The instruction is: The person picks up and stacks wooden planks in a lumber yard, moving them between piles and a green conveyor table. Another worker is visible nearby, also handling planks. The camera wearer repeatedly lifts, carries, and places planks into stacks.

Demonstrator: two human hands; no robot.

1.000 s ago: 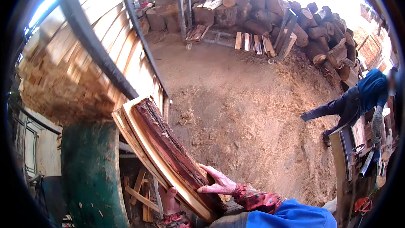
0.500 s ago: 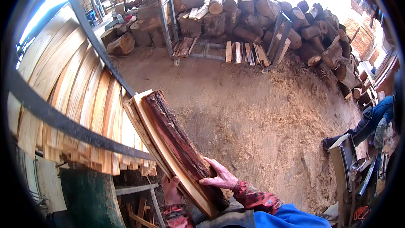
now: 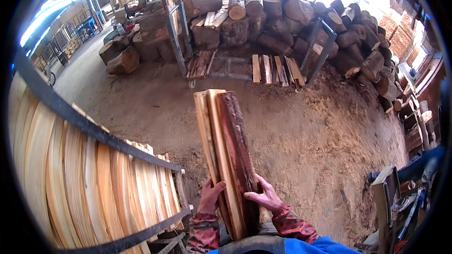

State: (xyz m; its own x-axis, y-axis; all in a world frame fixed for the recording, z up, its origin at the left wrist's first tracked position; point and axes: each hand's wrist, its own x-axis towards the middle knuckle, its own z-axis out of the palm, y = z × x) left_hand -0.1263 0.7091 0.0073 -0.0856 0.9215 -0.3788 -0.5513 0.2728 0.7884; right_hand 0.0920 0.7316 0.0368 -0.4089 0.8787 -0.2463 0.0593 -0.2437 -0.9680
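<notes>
In front of my body I carry a small stack of bark-edged boards (image 3: 220, 146), standing lengthwise and pointing away from me. Pale sawn wood shows on its left side, dark red-brown bark on its right. My left hand (image 3: 210, 196) grips the stack's left side, thumb over the top. Against the bark on the right presses my right hand (image 3: 266, 194), its thumb also on top. The undersides of the boards and some fingertips are hidden. The near end of the stack reaches my waist.
A metal rack (image 3: 108, 136) full of pale boards (image 3: 89, 174) stands at left. Across the sawdust-covered floor (image 3: 320, 150), a low metal frame (image 3: 230, 68) holds short slabs (image 3: 278, 69) before a log pile (image 3: 351, 33). At right, a person's leg (image 3: 419, 163) shows beside a cluttered stand (image 3: 387, 193).
The stack of boards has swung rightward, away from the rack, and now points straight ahead. Both hands keep hold of it. The view has turned, shifting the rack lower.
</notes>
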